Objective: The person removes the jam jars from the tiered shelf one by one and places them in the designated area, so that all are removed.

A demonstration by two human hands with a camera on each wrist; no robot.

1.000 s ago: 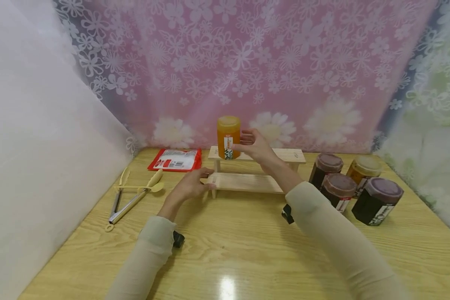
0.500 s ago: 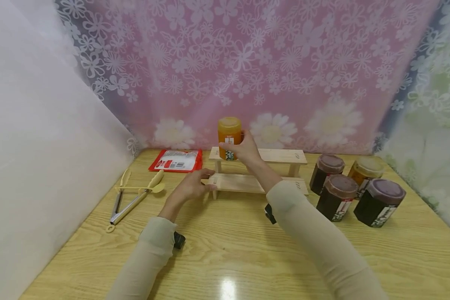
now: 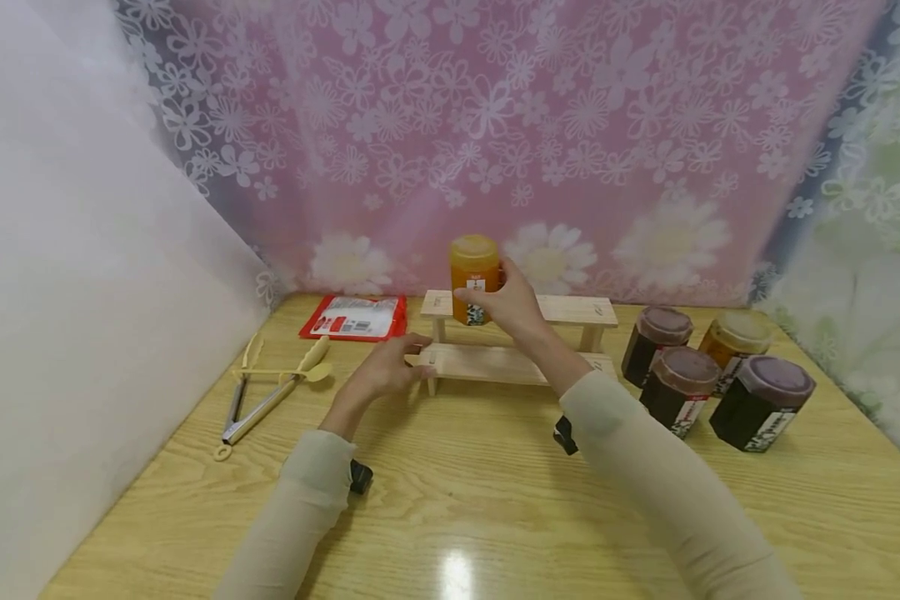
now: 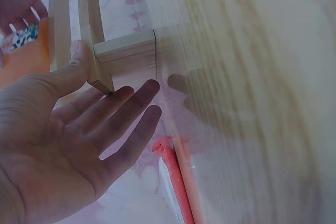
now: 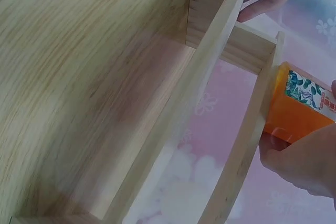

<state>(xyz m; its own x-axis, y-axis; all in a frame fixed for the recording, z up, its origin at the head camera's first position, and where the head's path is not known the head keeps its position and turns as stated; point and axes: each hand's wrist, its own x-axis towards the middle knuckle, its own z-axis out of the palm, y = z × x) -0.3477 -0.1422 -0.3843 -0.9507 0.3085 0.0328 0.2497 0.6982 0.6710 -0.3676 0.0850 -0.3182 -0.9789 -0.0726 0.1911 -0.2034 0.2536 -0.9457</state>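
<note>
In the head view, a jar of orange preserve [image 3: 474,287] with a yellow lid and white label stands upright at the left part of the upper step of a two-step wooden rack [image 3: 495,364]. My right hand [image 3: 516,304] grips this jar from its right side, thumb across the front. The right wrist view shows the jar's orange base [image 5: 299,111] right at the upper board's edge. My left hand [image 3: 384,367] holds the left end of the rack's lower step. In the left wrist view, its thumb [image 4: 79,59] lies against the board and the fingers extend past the end leg.
Right of the rack stand several hexagonal jars: dark ones [image 3: 761,404] and an amber one [image 3: 735,337]. At left lie tongs [image 3: 262,410] with yellow tips and a yellow spoon [image 3: 315,372]. A red-and-white packet [image 3: 356,318] lies behind the left hand. A floral curtain [image 3: 495,150] hangs behind.
My right hand first had its fingers spread beside the jar, then closed round it. The jar has shifted slightly right along the upper step. My left hand has stayed at the rack's end.
</note>
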